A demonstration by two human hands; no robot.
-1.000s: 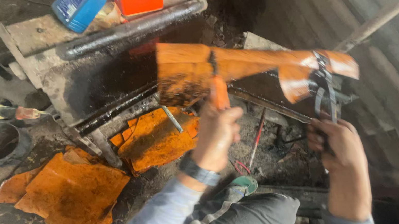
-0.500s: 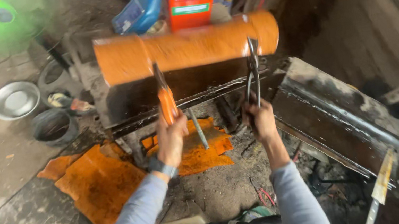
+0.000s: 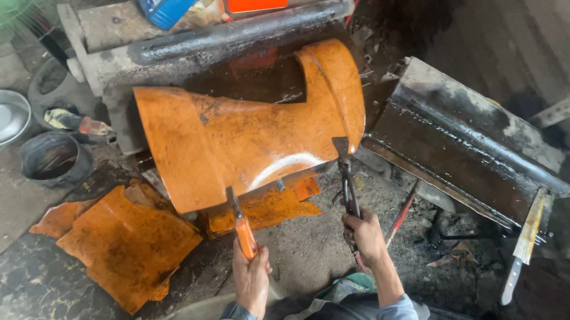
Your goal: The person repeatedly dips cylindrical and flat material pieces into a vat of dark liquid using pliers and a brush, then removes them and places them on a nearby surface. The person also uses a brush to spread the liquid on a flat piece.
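In the head view we see our left hand (image 3: 251, 276) clenched on an orange-handled tool (image 3: 242, 231) and our right hand (image 3: 366, 236) on pliers (image 3: 345, 174), both gripping the curved orange sheet (image 3: 244, 132) at frame centre; either grip slipping could drop it.

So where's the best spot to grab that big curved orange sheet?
Probably along its near bottom edge, coming from below. The orange sheet bulges upward over the bench, so only its thin rim gives a grip. The left hand and the right hand both hold tools reaching that edge.
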